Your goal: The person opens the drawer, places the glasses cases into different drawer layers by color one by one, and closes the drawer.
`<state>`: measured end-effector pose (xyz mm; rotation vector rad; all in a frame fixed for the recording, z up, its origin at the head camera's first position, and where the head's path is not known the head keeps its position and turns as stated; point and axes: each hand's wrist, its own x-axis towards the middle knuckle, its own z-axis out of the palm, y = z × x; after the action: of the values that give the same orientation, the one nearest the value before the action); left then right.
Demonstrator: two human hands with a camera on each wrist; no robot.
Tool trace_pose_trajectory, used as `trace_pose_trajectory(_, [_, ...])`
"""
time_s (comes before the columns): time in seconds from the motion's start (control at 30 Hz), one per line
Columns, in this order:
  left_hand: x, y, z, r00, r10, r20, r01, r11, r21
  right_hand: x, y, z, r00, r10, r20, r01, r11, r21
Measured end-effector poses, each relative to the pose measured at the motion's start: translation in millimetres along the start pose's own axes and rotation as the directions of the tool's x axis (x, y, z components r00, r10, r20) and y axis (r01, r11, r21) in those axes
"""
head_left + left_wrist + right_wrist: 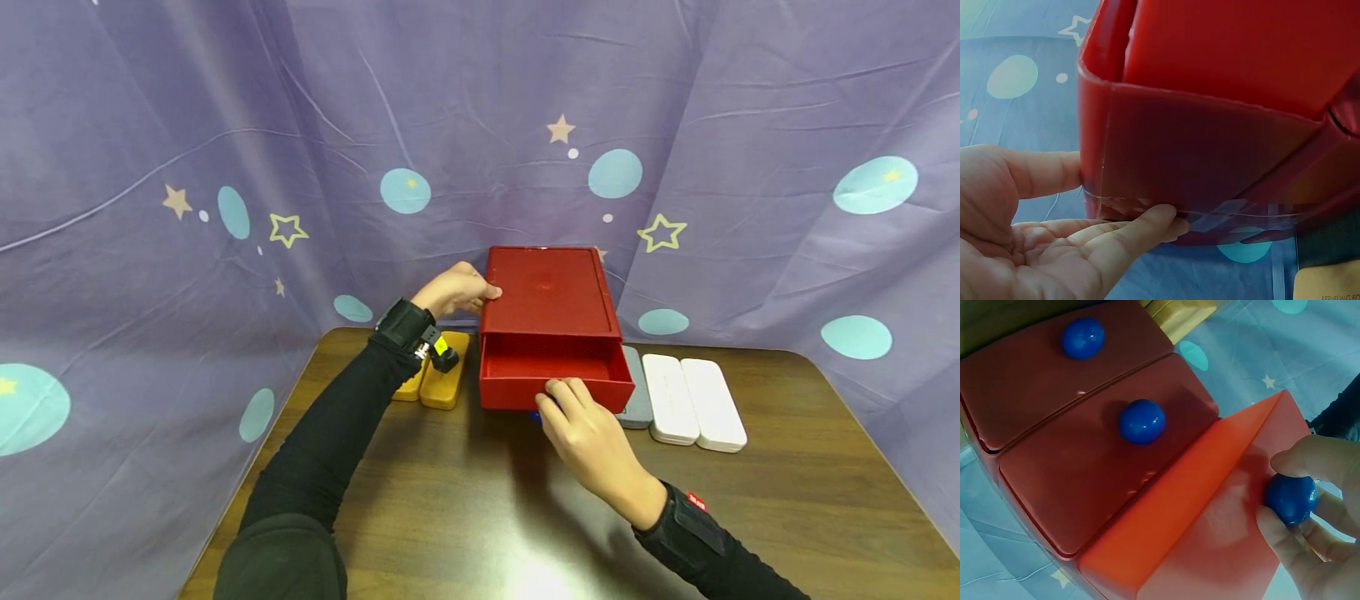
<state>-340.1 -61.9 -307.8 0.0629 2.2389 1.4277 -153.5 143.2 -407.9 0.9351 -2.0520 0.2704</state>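
A red drawer cabinet [549, 292] stands against the curtain at the table's back edge. Its top drawer [555, 392] is pulled partway out, and the inside that shows is bare red. At the front, my right hand [592, 437] pinches that drawer's round blue knob [1291, 499] between thumb and fingers. Two lower drawers, each with a blue knob [1142, 421], are closed in the right wrist view. My left hand [456, 287] grips the cabinet's left side, its thumb at the edge and its fingers along the wall in the left wrist view.
Yellow cases [446, 375] lie on the table [450, 500] left of the cabinet. To its right are a grey case [637, 392], partly hidden, and two white cases [714, 404] side by side. A patterned purple curtain [480, 100] hangs close behind.
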Motion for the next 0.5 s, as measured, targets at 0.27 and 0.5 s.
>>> trace_pose_trajectory(0.27, [-0.4,1.8,4.1,1.000,-0.001,-0.019,0.002,0.999,0.032,0.9,-7.2,-5.7,0.998,-0.017,-0.058,0.017,1.000,0.007])
trace_pose_trajectory(0.5, [0.1,-0.8,4.1,0.999,-0.003,-0.038,0.005,0.998,0.063,-2.4,-11.9,-8.7,0.997,-0.027,-0.074,0.028,1.000,0.014])
